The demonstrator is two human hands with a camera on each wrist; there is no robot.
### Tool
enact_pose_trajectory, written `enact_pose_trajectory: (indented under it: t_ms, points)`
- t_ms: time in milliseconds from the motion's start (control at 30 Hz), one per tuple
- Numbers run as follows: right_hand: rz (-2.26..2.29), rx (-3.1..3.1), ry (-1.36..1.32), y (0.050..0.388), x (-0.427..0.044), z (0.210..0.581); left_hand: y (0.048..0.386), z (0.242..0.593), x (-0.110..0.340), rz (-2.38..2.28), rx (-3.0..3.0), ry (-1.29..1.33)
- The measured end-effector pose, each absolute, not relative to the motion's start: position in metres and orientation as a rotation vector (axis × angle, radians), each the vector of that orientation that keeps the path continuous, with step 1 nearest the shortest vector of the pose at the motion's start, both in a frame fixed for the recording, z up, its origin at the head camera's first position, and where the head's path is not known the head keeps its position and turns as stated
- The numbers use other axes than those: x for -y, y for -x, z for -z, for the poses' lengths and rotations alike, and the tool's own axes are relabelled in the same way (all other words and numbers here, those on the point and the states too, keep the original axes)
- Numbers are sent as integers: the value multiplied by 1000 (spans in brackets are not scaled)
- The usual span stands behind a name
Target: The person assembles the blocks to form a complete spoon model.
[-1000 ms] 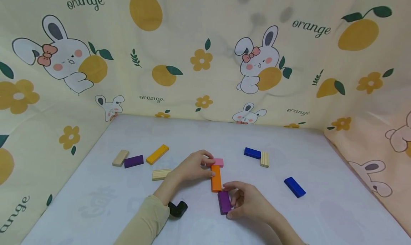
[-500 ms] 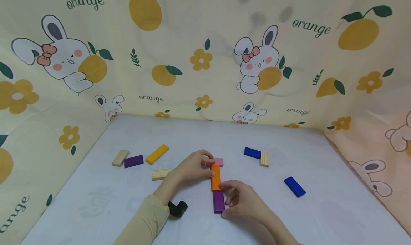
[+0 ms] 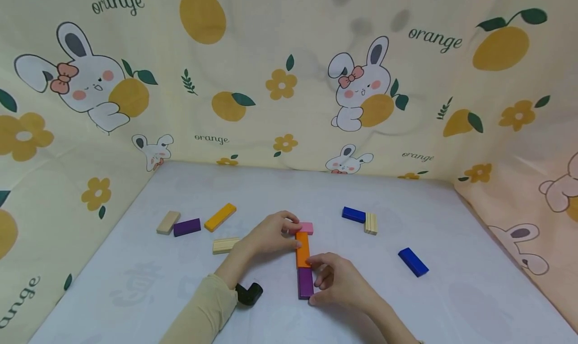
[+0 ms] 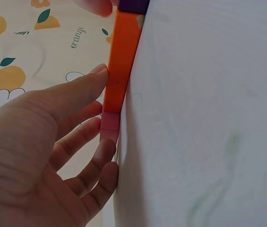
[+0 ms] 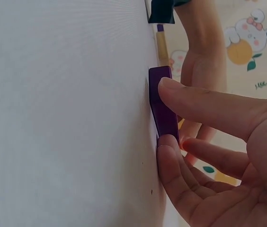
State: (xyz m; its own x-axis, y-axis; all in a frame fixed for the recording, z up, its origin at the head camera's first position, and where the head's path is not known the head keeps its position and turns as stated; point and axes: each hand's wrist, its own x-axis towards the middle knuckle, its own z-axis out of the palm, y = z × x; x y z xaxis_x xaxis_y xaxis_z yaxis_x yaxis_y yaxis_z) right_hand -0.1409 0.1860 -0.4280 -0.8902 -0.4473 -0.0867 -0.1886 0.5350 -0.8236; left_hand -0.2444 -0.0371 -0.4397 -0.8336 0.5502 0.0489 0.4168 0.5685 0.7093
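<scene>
A white table point(image 3: 280, 193) sits by a cloth point(image 3: 271, 43) with bunnies point(image 3: 92, 75) and oranges point(image 3: 202, 16). In the middle, a pink block point(image 3: 307, 228), an orange block point(image 3: 303, 250) and a purple block point(image 3: 305, 284) make a line from far to near. The right hand point(image 3: 340, 281) pinches the purple block. The left hand point(image 3: 272, 234) touches the orange and pink ones, but I can't quite tell if it grips them. A yellow block point(image 3: 220, 217) lies on the left.

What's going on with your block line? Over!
Left hand touching pink block and orange block. Right hand holding purple block, end to end with orange. Loose blocks off to both sides, none in the way.
</scene>
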Motion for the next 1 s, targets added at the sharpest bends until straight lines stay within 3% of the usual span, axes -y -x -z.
enact_pose_trajectory:
  t_ms: [1000]
  points:
    - [1299, -2464, 518, 142, -187, 431, 241, 439, 38, -1125, -2633, -851]
